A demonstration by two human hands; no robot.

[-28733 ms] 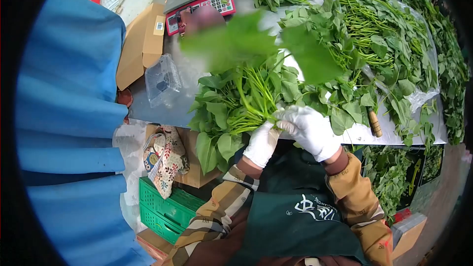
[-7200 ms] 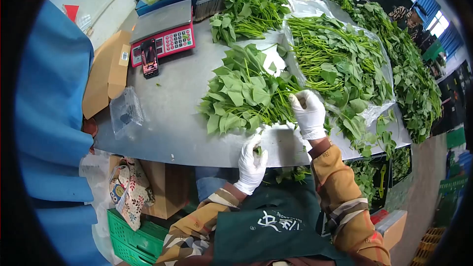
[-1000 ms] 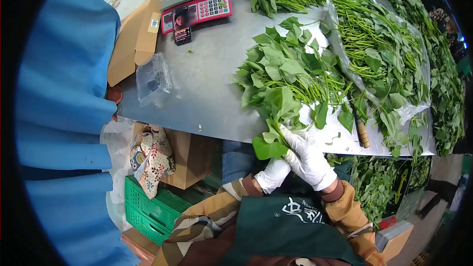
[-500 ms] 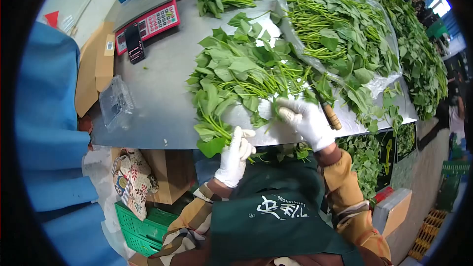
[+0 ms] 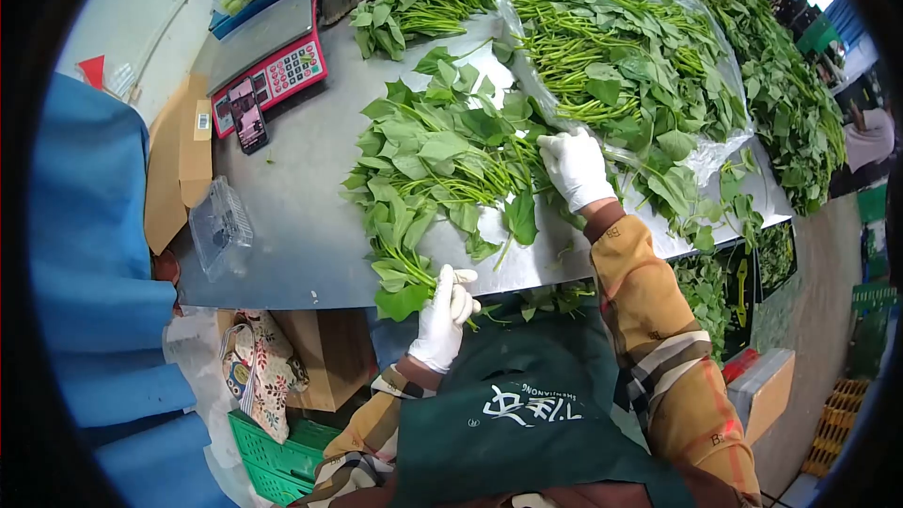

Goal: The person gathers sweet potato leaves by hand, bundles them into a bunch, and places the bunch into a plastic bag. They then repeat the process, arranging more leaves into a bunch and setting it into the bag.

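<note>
My left hand (image 5: 442,320), in a white glove, is closed round the stems of a small bunch of leafy greens (image 5: 400,268) at the table's front edge. Farther forward and to the right, my right hand (image 5: 574,167), also gloved, reaches to the stem ends of the loose pile of greens (image 5: 437,146). Its fingers are bent among the stems, and what they hold, if anything, is hidden. Behind it lies a large heap of greens (image 5: 611,56) on clear plastic.
A red scale (image 5: 282,71) with a phone (image 5: 246,116) against it stands at the back left. Nearer are a clear plastic box (image 5: 221,226) and a cardboard box (image 5: 179,160). More greens (image 5: 781,85) line the right side. People are at the far right.
My right hand has moved forward, from near the table's front edge to the stems beside the large heap. My left hand still holds its bunch. The camera view has shifted slightly.
</note>
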